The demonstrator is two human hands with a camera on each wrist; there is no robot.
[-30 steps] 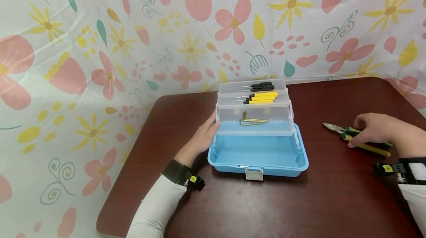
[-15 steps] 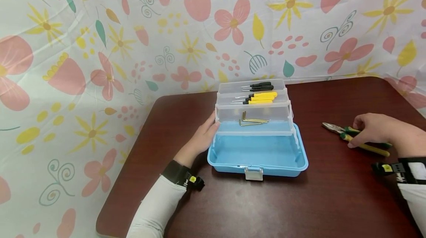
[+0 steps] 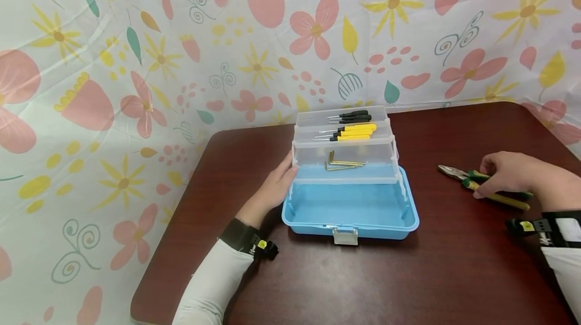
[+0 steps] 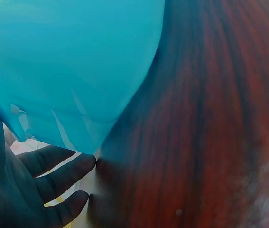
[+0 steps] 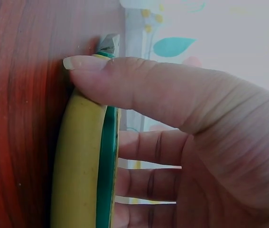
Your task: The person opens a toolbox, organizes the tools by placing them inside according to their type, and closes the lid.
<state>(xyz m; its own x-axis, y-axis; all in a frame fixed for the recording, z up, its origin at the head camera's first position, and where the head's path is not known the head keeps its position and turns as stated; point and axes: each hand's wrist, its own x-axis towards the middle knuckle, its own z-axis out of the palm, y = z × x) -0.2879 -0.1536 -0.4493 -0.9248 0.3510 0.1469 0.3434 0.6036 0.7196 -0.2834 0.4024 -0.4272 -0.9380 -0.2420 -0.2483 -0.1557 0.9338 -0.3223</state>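
Observation:
An open light-blue toolbox (image 3: pixel 349 206) stands on the table, its clear trays (image 3: pixel 345 151) raised in steps at the back. My left hand (image 3: pixel 274 186) rests against its left side, fingers fairly straight; in the left wrist view the fingertips (image 4: pixel 88 164) lie by the box's lower corner. To the right of the box, combination pliers (image 3: pixel 499 200) with yellow-green handles lie on the table, metal nose pointing left. My right hand (image 3: pixel 513 176) holds them by the handles, and in the right wrist view its thumb (image 5: pixel 120 80) lies across the yellow handle (image 5: pixel 77 161).
Black-handled screwdrivers (image 3: pixel 356 119) lie in the top tray, yellow-handled screwdrivers (image 3: pixel 356 131) in the one below. Several brass-coloured hex keys (image 3: pixel 347 164) sit in the lowest tray. A flower-printed curtain (image 3: pixel 272 37) hangs right behind the dark-red table (image 3: pixel 363 284).
The head view has shifted very slightly. Both hands, the pliers and the toolbox stay where they were.

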